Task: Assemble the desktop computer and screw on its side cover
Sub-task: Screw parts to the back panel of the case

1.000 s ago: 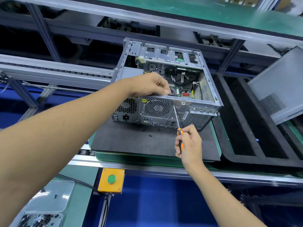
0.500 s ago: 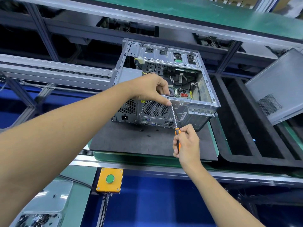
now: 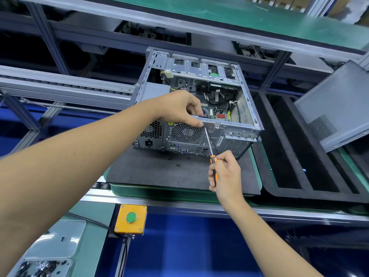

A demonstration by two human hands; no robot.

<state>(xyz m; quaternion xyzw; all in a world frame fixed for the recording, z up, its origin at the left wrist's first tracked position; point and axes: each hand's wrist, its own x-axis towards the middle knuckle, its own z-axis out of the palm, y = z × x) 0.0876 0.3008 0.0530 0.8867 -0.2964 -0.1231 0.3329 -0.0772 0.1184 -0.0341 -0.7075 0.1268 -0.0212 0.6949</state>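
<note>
The desktop computer case (image 3: 199, 108) lies on its side on a dark mat (image 3: 159, 170), open face upward, rear panel toward the near edge. The mat rests on a green pallet (image 3: 159, 191) on the conveyor. The side cover (image 3: 337, 108) is off and leans tilted at the right, well apart from the case, over a black foam tray (image 3: 295, 156).

Markings: a yellow warning label (image 3: 170, 123) sits on the rear panel just above the fan grille (image 3: 186, 132); its symbol is too small to read. A white barcode sticker (image 3: 220, 140) is on the rear panel to the right of the screwdriver shaft; its text is unreadable. No brand name is legible. A clear lid (image 3: 60, 239) at near left bears the digit "1".

The left hand (image 3: 179, 108) grips the near top edge of the case, fingers curled over the rim, thumb tip pressed on the rear panel beside the screwdriver's tip. The right hand (image 3: 225, 174) is clenched around the orange handle of the screwdriver (image 3: 209, 148), whose shaft slants up and left to a screw point on the rear upper rim.

Bare mat shows near and left of the case, with a few small dark pieces lying just near of the ports. The case's right end reaches close to the mat's right edge. A yellow box with a green button (image 3: 131, 217) hangs below the conveyor rail (image 3: 279, 212).
</note>
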